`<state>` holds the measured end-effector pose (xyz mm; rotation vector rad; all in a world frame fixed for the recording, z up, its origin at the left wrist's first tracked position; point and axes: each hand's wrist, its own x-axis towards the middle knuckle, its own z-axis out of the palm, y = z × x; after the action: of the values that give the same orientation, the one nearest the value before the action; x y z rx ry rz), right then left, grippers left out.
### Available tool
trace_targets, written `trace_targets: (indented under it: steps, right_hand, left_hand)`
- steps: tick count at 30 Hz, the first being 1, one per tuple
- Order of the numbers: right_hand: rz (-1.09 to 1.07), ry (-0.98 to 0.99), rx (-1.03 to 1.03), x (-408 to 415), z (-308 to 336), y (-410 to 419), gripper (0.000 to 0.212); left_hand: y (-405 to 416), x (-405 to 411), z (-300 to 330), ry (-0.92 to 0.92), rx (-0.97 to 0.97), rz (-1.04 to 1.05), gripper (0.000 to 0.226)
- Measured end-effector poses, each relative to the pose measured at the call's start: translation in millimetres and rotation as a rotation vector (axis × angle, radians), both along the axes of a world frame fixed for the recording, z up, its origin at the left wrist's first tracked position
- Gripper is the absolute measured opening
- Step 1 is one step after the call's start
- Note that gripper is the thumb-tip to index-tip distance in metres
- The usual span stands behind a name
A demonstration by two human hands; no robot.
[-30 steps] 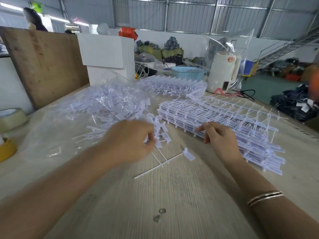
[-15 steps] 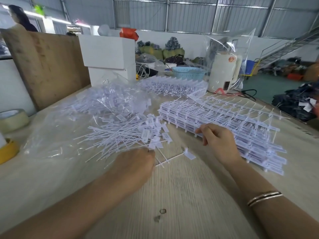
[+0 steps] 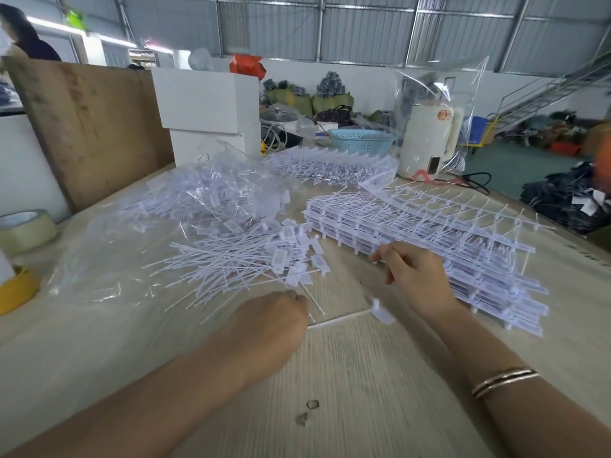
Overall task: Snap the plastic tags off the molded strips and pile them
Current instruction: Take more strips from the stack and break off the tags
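Observation:
A stack of white molded strips lies on the wooden table at centre right. My right hand sits at the stack's near left corner, fingers curled and pinching a strip's edge. Left of the stack spreads a pile of snapped-off tags with long thin stems. One loose tag lies apart, nearer to me, and looks blurred. My left hand is curled at the far end of that tag's stem and seems to pinch it; the back of the hand hides the fingertips.
A clear plastic bag with more tags lies behind the pile, and another batch of strips lies farther back. Tape rolls sit at the left edge. A white box, a blue basket and a kettle stand behind.
My left hand has drawn back from the pile toward me and reached the loose tag's stem; that tag has shifted slightly right. My right hand has stayed on the stack.

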<state>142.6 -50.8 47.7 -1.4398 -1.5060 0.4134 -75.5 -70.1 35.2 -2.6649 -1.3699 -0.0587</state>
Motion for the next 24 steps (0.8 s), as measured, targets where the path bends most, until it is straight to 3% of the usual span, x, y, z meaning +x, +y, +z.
trace_targets:
  steps: [3,7,12,15,18,21,24]
  right_hand:
    - [-0.006,0.042,0.003,-1,-1,-3,0.038]
    - [-0.015,0.066,0.02,2,-1,0,0.047]
    - [-0.009,0.081,0.042,3,-1,2,0.051]
    - [-0.009,0.041,0.055,4,-4,3,0.056]
    - [0.012,-0.034,0.018,-1,-10,5,0.04]
    - [0.154,-0.252,-0.08,-22,-18,1,0.027]
    - [0.348,-0.6,-0.065,-47,-25,-5,0.021]
  left_hand:
    - [0,-3,3,-0.208,0.027,-0.09,0.009]
    - [41,-31,35,-0.453,0.246,0.123,0.015]
    - [66,-61,27,-0.138,0.151,0.397,0.005]
    - [59,-62,16,-0.337,0.28,0.296,0.009]
    - [43,-46,23,-0.451,0.403,0.111,0.004]
    - [24,-19,19,-0.313,0.247,0.13,0.027]
    - [19,2,10,-0.191,0.241,0.175,0.036]
